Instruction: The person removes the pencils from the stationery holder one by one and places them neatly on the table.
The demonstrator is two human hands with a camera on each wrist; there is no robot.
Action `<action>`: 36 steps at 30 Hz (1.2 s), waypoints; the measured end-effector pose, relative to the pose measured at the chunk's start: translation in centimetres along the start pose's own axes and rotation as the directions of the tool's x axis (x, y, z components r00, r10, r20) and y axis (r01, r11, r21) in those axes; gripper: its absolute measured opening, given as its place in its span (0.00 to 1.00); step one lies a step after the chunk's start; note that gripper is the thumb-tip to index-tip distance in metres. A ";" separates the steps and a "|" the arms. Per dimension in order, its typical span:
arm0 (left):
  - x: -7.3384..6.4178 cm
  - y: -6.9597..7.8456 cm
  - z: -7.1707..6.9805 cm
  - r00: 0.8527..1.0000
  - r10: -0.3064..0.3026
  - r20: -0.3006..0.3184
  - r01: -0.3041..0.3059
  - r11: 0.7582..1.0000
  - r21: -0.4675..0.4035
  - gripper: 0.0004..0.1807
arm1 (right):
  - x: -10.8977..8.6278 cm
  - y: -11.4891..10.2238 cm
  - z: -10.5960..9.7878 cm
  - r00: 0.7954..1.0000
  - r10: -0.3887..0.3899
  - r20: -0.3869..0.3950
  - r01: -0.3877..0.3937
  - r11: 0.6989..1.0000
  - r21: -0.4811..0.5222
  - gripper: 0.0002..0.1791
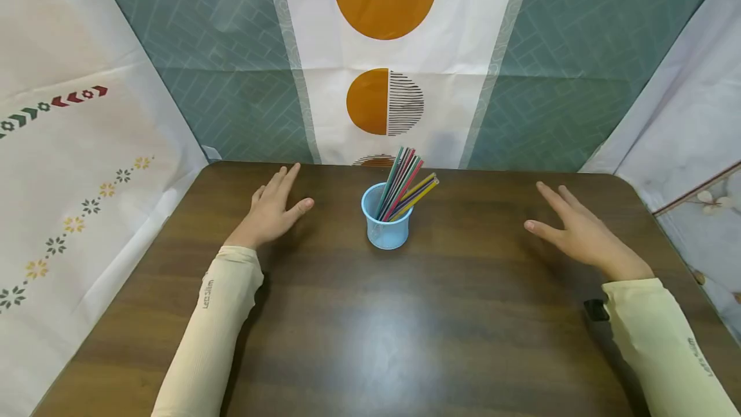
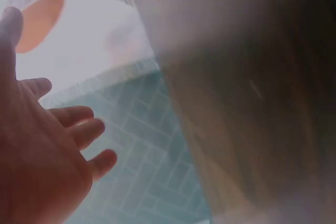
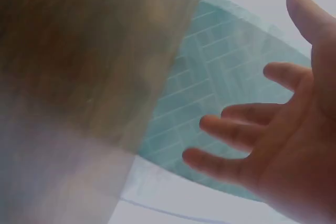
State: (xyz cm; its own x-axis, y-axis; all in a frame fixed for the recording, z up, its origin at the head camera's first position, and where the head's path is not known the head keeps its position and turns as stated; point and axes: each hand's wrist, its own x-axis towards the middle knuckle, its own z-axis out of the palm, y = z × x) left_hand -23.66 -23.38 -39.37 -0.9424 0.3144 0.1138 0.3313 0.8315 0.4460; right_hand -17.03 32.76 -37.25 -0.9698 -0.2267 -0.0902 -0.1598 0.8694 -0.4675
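Observation:
A light blue cup point(image 1: 388, 235) stands upright near the back middle of the brown table. Several thin coloured pencils point(image 1: 399, 185) lean out of it, mostly toward the right; their lower ends are hidden inside. Left of the cup, my left hand point(image 1: 269, 214) is spread with the thumb pointing toward it, holding nothing. My right hand point(image 1: 579, 237) is farther off on the right side, fingers extended and palm bare. Both wrist views show the same: the left palm point(image 2: 42, 150) and the right palm point(image 3: 294, 145) with fingers apart.
The dark wooden table point(image 1: 324, 314) has rounded back corners. Behind it hangs a green and white cloth point(image 1: 231, 108) with orange half circles. White patterned cloths border the left point(image 1: 87, 166) and right sides. A dark band point(image 1: 596, 309) shows at the right wrist.

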 end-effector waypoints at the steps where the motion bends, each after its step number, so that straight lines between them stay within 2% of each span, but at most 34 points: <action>1: -0.1 0.2 0.1 1.000 0.007 0.007 -0.007 0.999 -0.046 0.43 | -0.1 -0.3 0.0 1.000 -0.020 -0.013 0.020 1.000 0.020 0.49; 4: 0.0 1.1 0.6 0.999 0.037 0.025 -0.031 0.981 -0.194 0.42 | -0.2 -1.4 0.3 0.994 -0.089 -0.064 0.093 0.994 0.056 0.45; 8: 0.9 2.8 1.3 0.995 0.092 0.023 -0.078 0.933 -0.352 0.41 | -0.1 -3.4 0.9 0.973 -0.178 -0.144 0.191 0.978 0.085 0.38; 11: 1.8 4.2 2.1 0.991 0.132 0.019 -0.110 0.894 -0.435 0.43 | 0.3 -5.5 1.2 0.958 -0.227 -0.177 0.253 0.957 0.140 0.32; 14: 2.6 5.8 2.8 0.986 0.166 0.021 -0.132 0.849 -0.512 0.47 | 1.1 -7.9 1.4 0.939 -0.280 -0.201 0.321 0.923 0.213 0.29; 19: 3.3 8.2 3.5 0.975 0.217 0.044 -0.148 0.787 -0.600 0.53 | 2.4 -11.1 2.2 0.888 -0.371 -0.272 0.440 0.857 0.267 0.28; 21: 3.3 9.0 3.5 0.972 0.229 0.059 -0.144 0.771 -0.621 0.56 | 2.5 -12.0 2.6 0.871 -0.389 -0.300 0.470 0.839 0.274 0.28; 24: 3.5 9.6 3.7 0.966 0.248 0.077 -0.140 0.747 -0.650 0.59 | 2.6 -12.8 3.1 0.856 -0.401 -0.326 0.492 0.824 0.280 0.30; 28: 3.9 9.9 4.4 0.958 0.274 0.090 -0.147 0.732 -0.665 0.63 | 2.9 -13.2 3.8 0.847 -0.413 -0.335 0.508 0.816 0.278 0.31; 36: 4.6 10.1 5.8 0.950 0.283 0.133 -0.141 0.767 -0.626 0.68 | 3.8 -13.3 4.6 0.814 -0.440 -0.379 0.550 0.794 0.260 0.27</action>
State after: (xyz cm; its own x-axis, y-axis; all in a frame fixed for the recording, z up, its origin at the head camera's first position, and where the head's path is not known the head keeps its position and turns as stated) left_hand -24.38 -10.90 -39.55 -0.7954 0.5950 0.1158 0.3581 0.3072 0.8817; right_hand -17.74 18.34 -35.37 -0.7893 -0.4004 0.4655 -0.6120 0.4514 -0.6494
